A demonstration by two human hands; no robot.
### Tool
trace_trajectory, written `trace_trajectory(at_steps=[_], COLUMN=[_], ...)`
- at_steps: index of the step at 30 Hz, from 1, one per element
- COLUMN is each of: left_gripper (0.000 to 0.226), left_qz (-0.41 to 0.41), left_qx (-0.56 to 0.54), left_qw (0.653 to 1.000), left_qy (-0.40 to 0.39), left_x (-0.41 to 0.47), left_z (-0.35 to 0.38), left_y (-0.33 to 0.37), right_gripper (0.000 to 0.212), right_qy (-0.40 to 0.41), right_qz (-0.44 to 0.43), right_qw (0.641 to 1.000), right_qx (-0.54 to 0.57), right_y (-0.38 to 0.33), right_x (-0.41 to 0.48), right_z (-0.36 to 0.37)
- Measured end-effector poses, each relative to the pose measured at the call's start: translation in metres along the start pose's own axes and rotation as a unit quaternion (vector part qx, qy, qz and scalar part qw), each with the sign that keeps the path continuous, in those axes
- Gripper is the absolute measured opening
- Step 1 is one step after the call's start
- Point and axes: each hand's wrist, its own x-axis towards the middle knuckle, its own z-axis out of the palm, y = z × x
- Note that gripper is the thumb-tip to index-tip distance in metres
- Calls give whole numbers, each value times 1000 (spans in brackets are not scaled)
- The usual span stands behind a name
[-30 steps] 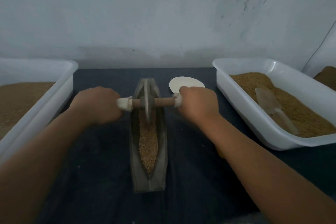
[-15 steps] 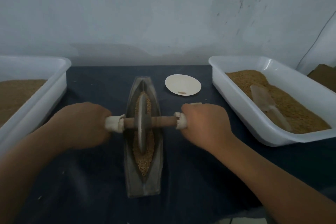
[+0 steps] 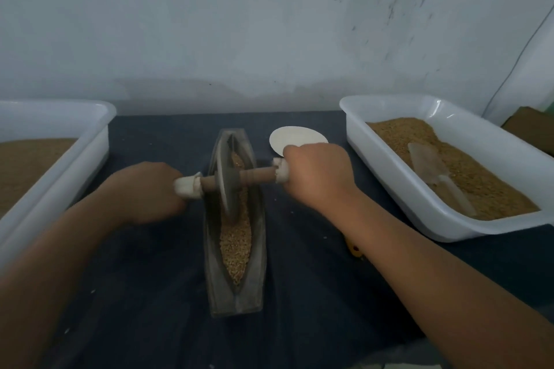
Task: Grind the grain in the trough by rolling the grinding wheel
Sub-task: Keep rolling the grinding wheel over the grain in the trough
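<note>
Gripping the white-wrapped ends of the wooden axle (image 3: 257,175), both hands are curled into fists, knuckles up: left hand (image 3: 147,192) round the left end, right hand (image 3: 317,174) round the right end. I read the axle lying crosswise, left to right, with its right end a touch farther from me than its left.

On it the grinding wheel (image 3: 228,180) stands on edge, down in the far half of the trough (image 3: 236,287). Its flat faces turn left and right, so its rim lines up with the trough's length. It's blurred, and I can't make out the rim in detail.

The trough sits mid-desk (image 3: 299,293) on the dark cover, long and narrow. Its long axis runs away from me toward the wall (image 3: 239,24), and its channel tapers to a point at the near end. Grain (image 3: 235,246) lies in the channel, plain to see from the wheel back toward me, with a little showing beyond the wheel.

The left tub (image 3: 60,141) is white, with brown meal inside. The right tub (image 3: 419,213) is also white and heaped with the same. A clear scoop (image 3: 431,171) lies on that heap, blade at the far end, handle toward me.

A small white dish (image 3: 296,138) lies just beyond the right hand, partly hidden by it. Something yellow (image 3: 355,249) peeps out beside my right forearm; I can't tell what it is.
</note>
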Motion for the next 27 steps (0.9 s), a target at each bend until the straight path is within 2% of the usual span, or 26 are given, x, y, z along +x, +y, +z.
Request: trace_trajectory(at_steps=[3, 6, 8, 13, 18, 22, 27], left_gripper=[16, 27, 27, 24, 30, 21, 13], left_qz=[20, 39, 45, 23, 9, 18, 40], left_qx=[-21, 26, 51, 21, 57, 37, -24], left_qw=[999, 999, 998, 999, 993, 998, 998], left_qy=[-36, -4, 15, 42, 98, 45, -28], left_x=[-22, -31, -27, -6, 12, 3, -27], left_z=[3, 5, 3, 4, 2, 2, 8], left_y=[-3, 0, 3, -2, 0, 0, -5], right_gripper=[33, 38, 39, 39, 35, 42, 36], right_qy=[-54, -49, -49, -54, -50, -42, -43], right_qz=[-23, -17, -10, 35, 58, 29, -19], right_qw=[998, 999, 999, 998, 997, 999, 999], right_qx=[0, 2, 3, -18, -16, -17, -12], right_y=[1, 2, 2, 1, 2, 1, 0], right_x=[-28, -47, -45, -10, 5, -12, -42], right_z=[-18, -25, -21, 8, 25, 7, -28])
